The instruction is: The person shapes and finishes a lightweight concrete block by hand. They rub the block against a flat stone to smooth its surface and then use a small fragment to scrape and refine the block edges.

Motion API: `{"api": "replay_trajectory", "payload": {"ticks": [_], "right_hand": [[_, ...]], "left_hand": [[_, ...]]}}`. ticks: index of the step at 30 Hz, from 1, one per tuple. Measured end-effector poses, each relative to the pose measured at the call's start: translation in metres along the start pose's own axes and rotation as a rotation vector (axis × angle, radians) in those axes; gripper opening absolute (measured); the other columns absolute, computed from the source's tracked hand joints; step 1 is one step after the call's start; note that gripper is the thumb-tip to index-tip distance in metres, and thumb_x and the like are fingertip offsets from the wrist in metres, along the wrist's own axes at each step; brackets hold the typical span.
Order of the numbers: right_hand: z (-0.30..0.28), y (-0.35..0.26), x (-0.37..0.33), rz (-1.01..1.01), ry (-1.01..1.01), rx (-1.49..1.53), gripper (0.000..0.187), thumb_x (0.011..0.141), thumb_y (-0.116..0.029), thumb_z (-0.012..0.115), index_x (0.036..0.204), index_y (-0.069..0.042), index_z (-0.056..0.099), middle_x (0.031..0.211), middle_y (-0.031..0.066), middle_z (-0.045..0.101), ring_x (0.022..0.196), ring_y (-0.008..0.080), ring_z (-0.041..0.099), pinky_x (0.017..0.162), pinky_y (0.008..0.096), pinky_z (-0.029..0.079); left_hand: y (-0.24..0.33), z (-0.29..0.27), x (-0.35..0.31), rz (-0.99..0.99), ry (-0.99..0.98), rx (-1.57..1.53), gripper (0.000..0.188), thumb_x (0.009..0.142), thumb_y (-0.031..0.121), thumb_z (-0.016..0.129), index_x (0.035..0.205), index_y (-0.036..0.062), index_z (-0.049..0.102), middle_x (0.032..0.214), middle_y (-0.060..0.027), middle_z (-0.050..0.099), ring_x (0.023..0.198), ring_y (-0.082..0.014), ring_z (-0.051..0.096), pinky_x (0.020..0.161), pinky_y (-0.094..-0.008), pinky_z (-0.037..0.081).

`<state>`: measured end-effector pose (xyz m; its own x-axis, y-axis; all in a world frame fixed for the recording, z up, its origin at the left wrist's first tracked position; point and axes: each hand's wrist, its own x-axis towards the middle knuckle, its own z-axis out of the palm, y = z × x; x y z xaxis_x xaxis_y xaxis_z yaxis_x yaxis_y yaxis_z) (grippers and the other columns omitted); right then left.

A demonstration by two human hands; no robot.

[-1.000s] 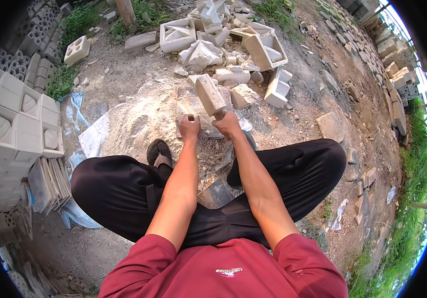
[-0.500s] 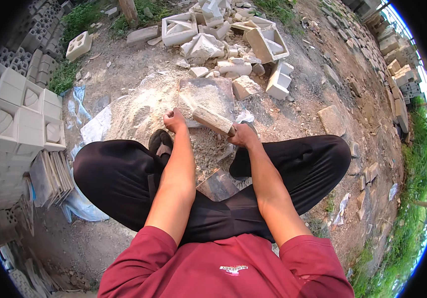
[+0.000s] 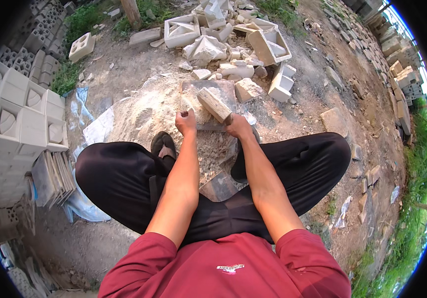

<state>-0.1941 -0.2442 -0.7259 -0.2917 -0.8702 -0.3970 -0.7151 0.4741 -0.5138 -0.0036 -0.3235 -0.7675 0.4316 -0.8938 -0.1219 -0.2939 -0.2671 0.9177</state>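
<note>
My right hand (image 3: 239,127) is wrapped round the short handle of a blocky wooden mallet (image 3: 214,105). The mallet's thick head points up and to the left, over a dusty flat slab (image 3: 187,91) on the ground. Just left of the mallet, my left hand (image 3: 185,122) is closed, fingers curled, at the slab's near left edge. A thin pale sliver seems to rise above those fingers, but I cannot make out what it is. Pale crushed rubble and powder (image 3: 141,110) spread around the slab, up to my feet.
Beyond the slab lies a heap of broken pale blocks (image 3: 206,48). Moulded blocks (image 3: 34,126) are stacked at left, above thin leaning panels (image 3: 53,178). A flat stone (image 3: 333,122) lies to the right. My bent knees flank the work spot.
The mallet and my right hand have moved slightly up, bringing the mallet head over the slab. My left hand has shifted right, closer to the mallet.
</note>
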Motion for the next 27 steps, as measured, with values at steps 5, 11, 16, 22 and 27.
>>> {"api": "replay_trajectory", "payload": {"ticks": [5,11,16,22,27], "right_hand": [[0.031,0.006,0.004,0.106,0.068,0.100,0.042,0.069,-0.024,0.069,0.106,-0.003,0.067,0.101,0.0241,0.068,0.097,0.0387,0.066,0.085,0.0427,0.052],[0.024,-0.024,-0.006,0.139,0.061,0.131,0.038,0.072,-0.023,0.067,0.102,-0.001,0.068,0.101,0.0264,0.067,0.099,0.0408,0.064,0.087,0.0444,0.052],[0.016,-0.035,-0.013,0.239,0.076,0.142,0.035,0.075,-0.025,0.066,0.100,0.001,0.068,0.101,0.0281,0.067,0.101,0.0427,0.063,0.088,0.0464,0.051],[0.016,-0.043,-0.013,0.249,0.065,0.107,0.035,0.077,-0.025,0.065,0.099,0.002,0.065,0.097,0.0279,0.067,0.098,0.0436,0.063,0.085,0.0478,0.051],[0.010,-0.062,-0.013,0.292,0.063,0.009,0.035,0.076,-0.024,0.067,0.099,0.002,0.064,0.096,0.0282,0.067,0.096,0.0439,0.063,0.084,0.0493,0.051]], "left_hand": [[-0.004,0.004,-0.008,0.056,-0.041,0.044,0.025,0.074,0.024,0.071,0.085,0.0017,0.066,0.077,-0.0120,0.069,0.073,-0.0261,0.067,0.073,-0.0365,0.052],[-0.016,0.003,-0.005,0.195,0.028,0.074,0.025,0.076,0.024,0.070,0.086,0.0011,0.066,0.079,-0.0137,0.067,0.070,-0.0286,0.065,0.071,-0.0372,0.052],[0.092,0.041,0.024,0.243,-0.007,-0.227,0.028,0.082,0.027,0.069,0.089,-0.0004,0.065,0.078,-0.0085,0.066,0.064,-0.0168,0.058,0.061,-0.0308,0.049],[0.125,0.088,0.026,0.632,-0.391,-0.087,0.022,0.077,0.022,0.070,0.087,0.0035,0.064,0.081,-0.0113,0.064,0.073,-0.0271,0.064,0.067,-0.0383,0.052],[0.115,0.081,0.038,0.644,-0.521,0.167,0.023,0.078,0.026,0.068,0.087,0.0050,0.061,0.082,-0.0128,0.064,0.075,-0.0327,0.064,0.070,-0.0429,0.052]]}}
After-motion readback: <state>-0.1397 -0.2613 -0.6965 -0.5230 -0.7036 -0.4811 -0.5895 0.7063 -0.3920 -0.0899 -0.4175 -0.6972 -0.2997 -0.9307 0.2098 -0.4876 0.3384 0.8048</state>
